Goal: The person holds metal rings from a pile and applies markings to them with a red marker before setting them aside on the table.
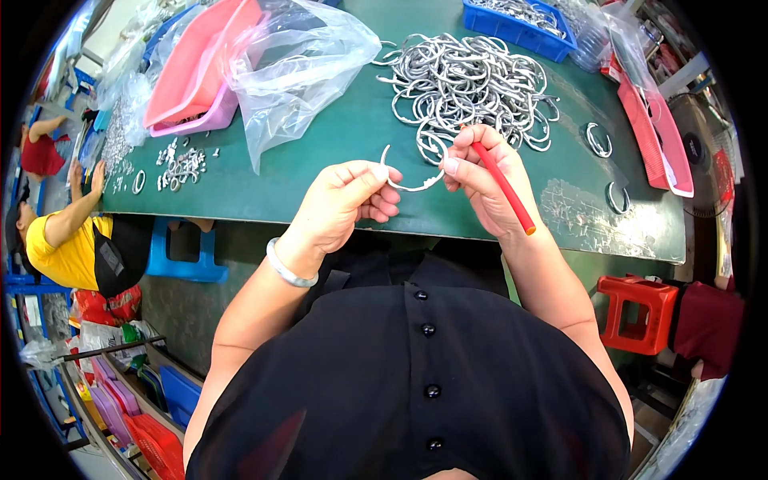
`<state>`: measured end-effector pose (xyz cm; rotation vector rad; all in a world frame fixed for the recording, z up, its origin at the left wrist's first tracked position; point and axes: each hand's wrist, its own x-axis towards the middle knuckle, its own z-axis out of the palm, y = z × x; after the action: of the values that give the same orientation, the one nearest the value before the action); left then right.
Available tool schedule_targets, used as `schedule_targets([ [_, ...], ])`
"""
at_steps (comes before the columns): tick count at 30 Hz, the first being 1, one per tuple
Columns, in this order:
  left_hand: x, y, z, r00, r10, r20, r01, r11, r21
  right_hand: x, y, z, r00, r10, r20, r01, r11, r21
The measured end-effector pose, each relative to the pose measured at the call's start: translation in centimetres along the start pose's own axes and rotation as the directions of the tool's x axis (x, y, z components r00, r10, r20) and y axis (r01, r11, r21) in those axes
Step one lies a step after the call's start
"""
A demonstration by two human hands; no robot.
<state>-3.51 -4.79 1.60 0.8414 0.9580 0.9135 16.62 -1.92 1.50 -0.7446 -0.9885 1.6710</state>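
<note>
Between my two hands is an open silver bangle (pixel 410 189), held just above the table's front edge with its gap facing away from me. My left hand (pixel 346 190) is closed, pinching one side of the bangle between thumb and fingers. My right hand (pixel 492 178) pinches the other side and also keeps a red pen-like stick (pixel 506 190) lying across its fingers, slanting down toward the wrist. Just beyond my hands lies a large heap of silver bangles (pixel 472 84) on the green table (pixel 336 140). Another bangle (pixel 290 268) is worn on my left wrist.
Pink bins (pixel 200 68) and a clear plastic bag (pixel 300 76) stand left of the heap, near small metal pieces (pixel 182 168). A blue tray (pixel 524 28) is at the back. Loose bangles (pixel 598 140) lie right, before a pink basket (pixel 652 132). Another person in yellow (pixel 68 248) sits left.
</note>
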Motion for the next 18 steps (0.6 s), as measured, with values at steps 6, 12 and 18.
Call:
schedule_targets([
  [6,0.6,-0.9,0.0,1.000,0.013,-0.020,-0.014,0.999,-0.042,0.0,0.4,-0.1,0.999,-0.029,0.021,0.029,1.000,-0.008],
  [12,2.0,-2.7,-1.2,0.993,0.088,0.075,-0.065,0.962,-0.266,-0.9,0.2,1.5,0.977,-0.096,0.189,0.121,0.985,-0.123],
  [18,1.9,-2.5,-1.3,0.943,0.179,0.282,-0.011,0.860,-0.510,-0.9,0.0,0.1,0.979,-0.170,0.114,0.201,0.908,-0.368],
])
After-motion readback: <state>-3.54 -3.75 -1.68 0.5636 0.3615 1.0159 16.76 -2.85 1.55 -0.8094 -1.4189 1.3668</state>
